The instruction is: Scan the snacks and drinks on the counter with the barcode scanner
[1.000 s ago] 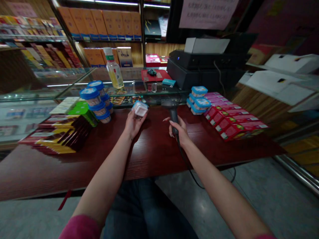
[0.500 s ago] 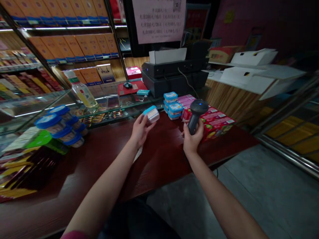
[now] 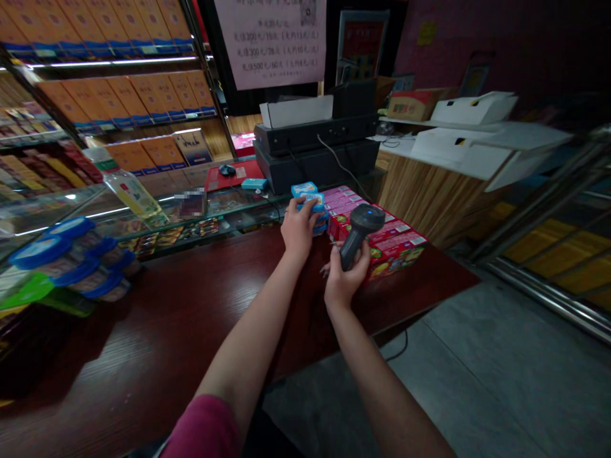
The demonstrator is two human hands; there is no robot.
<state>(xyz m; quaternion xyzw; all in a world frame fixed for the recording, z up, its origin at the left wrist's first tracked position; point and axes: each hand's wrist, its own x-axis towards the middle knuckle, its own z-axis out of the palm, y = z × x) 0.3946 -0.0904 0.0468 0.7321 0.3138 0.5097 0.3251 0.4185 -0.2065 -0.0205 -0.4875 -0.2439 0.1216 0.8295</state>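
Round tubs [image 3: 86, 261]: stacked under blue lids, well to the left of the left fingers.
Bottle [image 3: 133, 192]: tilted in view, left of the left fingers and farther off.
Left hand [image 3: 296, 233]: fingers bent over 1 small tub, thumb apart from them; whether they grip or only rest, I cannot tell.
Small tub [image 3: 314, 201]: directly under the left fingers, at the top near side of its stack. Setting it there looks nearly done; clearing the fingers from it is not yet done.
Right hand [image 3: 348, 272]: fingers wrapped around 1 scanner's handle.
Scanner [image 3: 365, 219]: head up, above the right fingers; it is not set down.
Red boxes [image 3: 398, 247]: in rows, just beyond and right of the right fingers.
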